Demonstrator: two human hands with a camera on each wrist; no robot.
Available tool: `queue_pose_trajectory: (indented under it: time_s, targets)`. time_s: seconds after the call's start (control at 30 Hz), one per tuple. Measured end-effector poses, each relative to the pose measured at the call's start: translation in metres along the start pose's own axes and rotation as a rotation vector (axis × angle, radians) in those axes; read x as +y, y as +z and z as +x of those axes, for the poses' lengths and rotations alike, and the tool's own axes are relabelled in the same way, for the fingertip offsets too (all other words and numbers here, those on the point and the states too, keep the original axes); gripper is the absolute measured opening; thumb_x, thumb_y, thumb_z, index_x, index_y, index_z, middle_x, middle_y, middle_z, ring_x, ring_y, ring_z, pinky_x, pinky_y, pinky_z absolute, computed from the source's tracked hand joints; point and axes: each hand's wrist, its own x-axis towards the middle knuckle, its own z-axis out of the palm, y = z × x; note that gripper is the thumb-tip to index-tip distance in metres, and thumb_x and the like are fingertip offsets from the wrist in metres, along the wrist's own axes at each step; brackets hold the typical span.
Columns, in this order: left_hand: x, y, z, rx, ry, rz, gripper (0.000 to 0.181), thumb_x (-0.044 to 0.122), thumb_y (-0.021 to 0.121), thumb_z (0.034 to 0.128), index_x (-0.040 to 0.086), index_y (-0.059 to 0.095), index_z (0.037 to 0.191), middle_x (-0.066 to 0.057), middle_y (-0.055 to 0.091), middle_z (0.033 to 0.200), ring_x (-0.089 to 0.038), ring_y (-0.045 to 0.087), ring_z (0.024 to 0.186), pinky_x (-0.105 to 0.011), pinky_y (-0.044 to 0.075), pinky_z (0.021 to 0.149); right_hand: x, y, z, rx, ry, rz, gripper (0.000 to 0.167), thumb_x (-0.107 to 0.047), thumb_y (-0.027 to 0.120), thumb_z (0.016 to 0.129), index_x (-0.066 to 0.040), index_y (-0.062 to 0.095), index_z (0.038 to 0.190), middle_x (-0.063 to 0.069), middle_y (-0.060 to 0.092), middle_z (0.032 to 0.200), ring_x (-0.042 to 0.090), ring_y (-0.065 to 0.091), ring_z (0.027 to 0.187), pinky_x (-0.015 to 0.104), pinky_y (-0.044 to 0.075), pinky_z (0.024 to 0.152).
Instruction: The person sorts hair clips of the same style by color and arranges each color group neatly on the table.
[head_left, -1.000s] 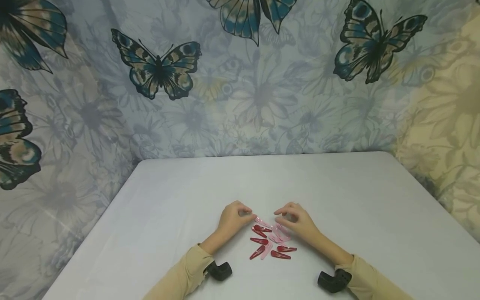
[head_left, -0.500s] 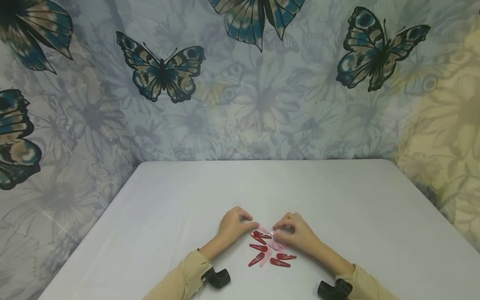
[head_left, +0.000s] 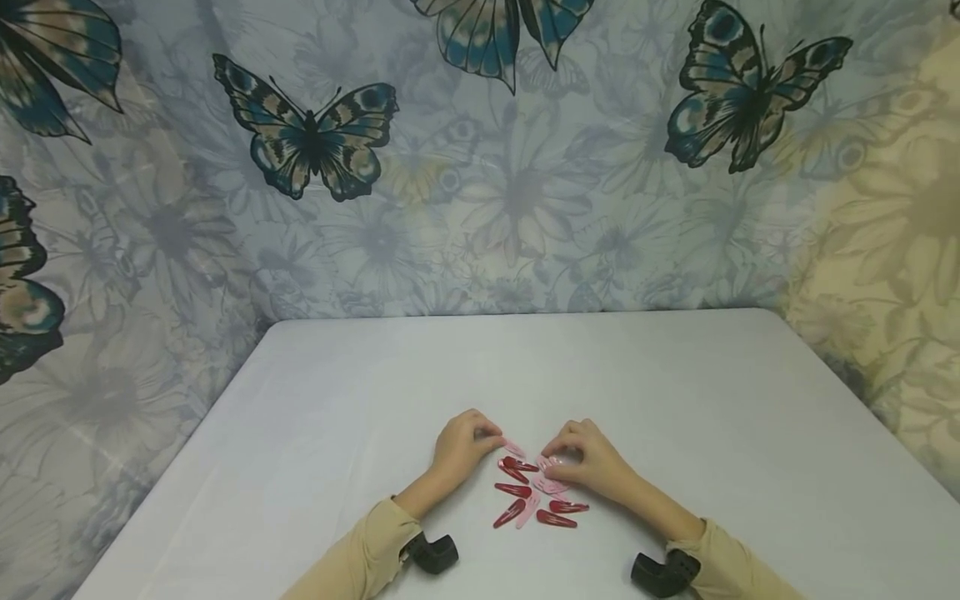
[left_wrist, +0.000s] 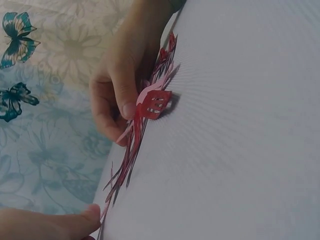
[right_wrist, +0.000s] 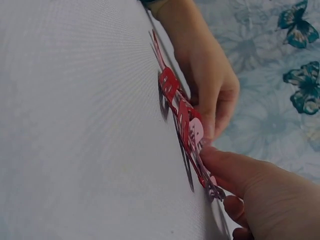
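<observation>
the left hand [head_left: 459,446] pinches one slim pink snap hair clip [head_left: 514,448] by its end, at the far left of the cluster; whether the clip is lifted cannot be told. an end grip probably suits so thin a part, leaving most of it exposed. the right hand [head_left: 592,462] pinches at the overlapping pink snap hair clips [head_left: 551,485] in the middle, thumb and forefinger closely spaced; the number held is hidden. the glossy dark-red teardrop-shaped snap hair clips [head_left: 557,519] fan outward on the near and left sides; this spread presumably keeps individual clips accessible.

the work surface is a plain white table [head_left: 390,392] with rounded far corners. behind it stands a blue-grey floral wall covering [head_left: 517,200], printed with large teal-and-black butterflies [head_left: 311,142] and yellowish at the right.
</observation>
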Motion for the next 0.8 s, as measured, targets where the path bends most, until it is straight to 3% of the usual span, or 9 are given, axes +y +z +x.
queue_pose_trajectory:
  time_s: [0.23, 0.47, 0.6, 0.8]
  targets:
    - [0.001, 0.0, -0.001, -0.024, -0.004, 0.024, 0.032, 0.039, 0.075, 0.0678, 0.011, 0.063, 0.076, 0.005, 0.053, 0.079, -0.012, 0.053, 0.075, -0.027, 0.043, 0.067, 0.001, 0.0, 0.0, 0.006, -0.029, 0.004, 0.017, -0.024, 0.077, 0.068, -0.017, 0.069, 0.081, -0.01, 0.051, 0.078, 0.012, 0.037, 0.074, 0.028, 0.032, 0.062]
    - [0.002, -0.003, -0.001, -0.032, -0.018, 0.028, 0.03, 0.035, 0.076, 0.0674, 0.012, 0.059, 0.074, 0.004, 0.05, 0.078, -0.012, 0.05, 0.073, -0.028, 0.041, 0.067, 0.003, 0.004, 0.002, 0.076, -0.119, 0.03, 0.018, -0.028, 0.077, 0.067, -0.017, 0.069, 0.079, -0.014, 0.051, 0.077, 0.006, 0.035, 0.072, 0.026, 0.03, 0.059]
    - [0.005, 0.0, -0.002, -0.007, -0.034, 0.014, 0.03, 0.038, 0.075, 0.0685, 0.012, 0.06, 0.073, 0.005, 0.049, 0.075, -0.012, 0.049, 0.07, -0.027, 0.041, 0.064, 0.003, 0.003, 0.002, 0.042, -0.072, 0.018, 0.017, -0.026, 0.077, 0.068, -0.017, 0.069, 0.08, -0.013, 0.051, 0.078, 0.008, 0.037, 0.074, 0.028, 0.032, 0.061]
    - [0.006, 0.009, -0.003, 0.035, 0.025, 0.129, 0.036, 0.04, 0.075, 0.0671, 0.011, 0.055, 0.073, 0.004, 0.045, 0.072, -0.012, 0.045, 0.066, -0.027, 0.037, 0.059, 0.002, 0.002, 0.0, 0.009, -0.021, -0.009, 0.016, -0.021, 0.078, 0.068, -0.017, 0.069, 0.081, -0.012, 0.05, 0.078, 0.008, 0.037, 0.075, 0.028, 0.034, 0.063]
